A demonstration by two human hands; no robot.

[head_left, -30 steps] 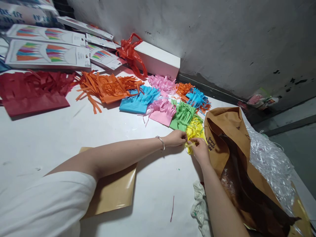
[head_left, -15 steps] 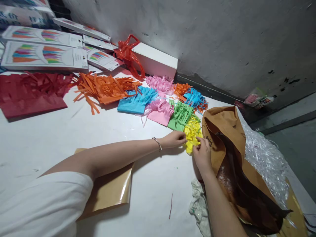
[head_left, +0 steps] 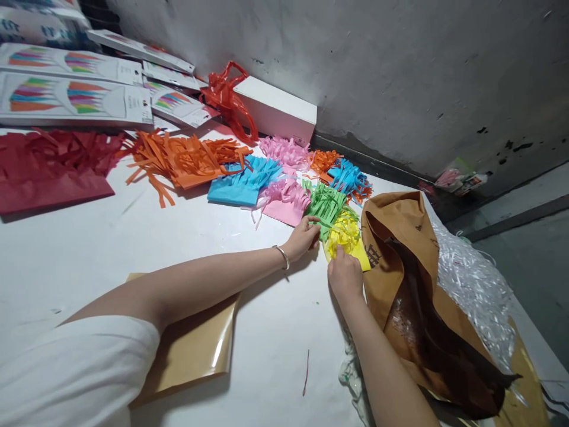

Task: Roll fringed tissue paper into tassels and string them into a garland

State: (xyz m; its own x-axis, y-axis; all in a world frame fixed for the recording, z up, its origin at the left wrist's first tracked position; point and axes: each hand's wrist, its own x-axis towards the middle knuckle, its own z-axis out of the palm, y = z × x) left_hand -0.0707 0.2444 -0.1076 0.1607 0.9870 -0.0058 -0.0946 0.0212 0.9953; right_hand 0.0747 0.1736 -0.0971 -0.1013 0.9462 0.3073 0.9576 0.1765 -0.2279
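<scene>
A yellow fringed paper [head_left: 347, 232] lies on the white table [head_left: 111, 237] beside a green fringed paper [head_left: 328, 203]. My left hand [head_left: 303, 238] reaches across the table, a bracelet on its wrist, and its curled fingers pinch the near edge of the green paper. Just below the yellow paper, my right hand [head_left: 344, 276] has its fingers closed on that paper's near edge; the fingertips are mostly hidden behind the hand. The two hands are a short gap apart.
Pink [head_left: 287, 198], blue [head_left: 243, 182], orange [head_left: 186, 157] and red [head_left: 48, 169] fringed papers run leftward. A brown paper bag [head_left: 402, 234] and shredded white plastic [head_left: 478, 279] lie right. A white box [head_left: 278, 110], printed packs [head_left: 75, 98] and a tan sheet [head_left: 195, 350] also lie here.
Both hands have shifted left and nearer. The left hand moved from the yellow paper to the green paper's edge. The yellow paper now lies flatter, with a corner showing.
</scene>
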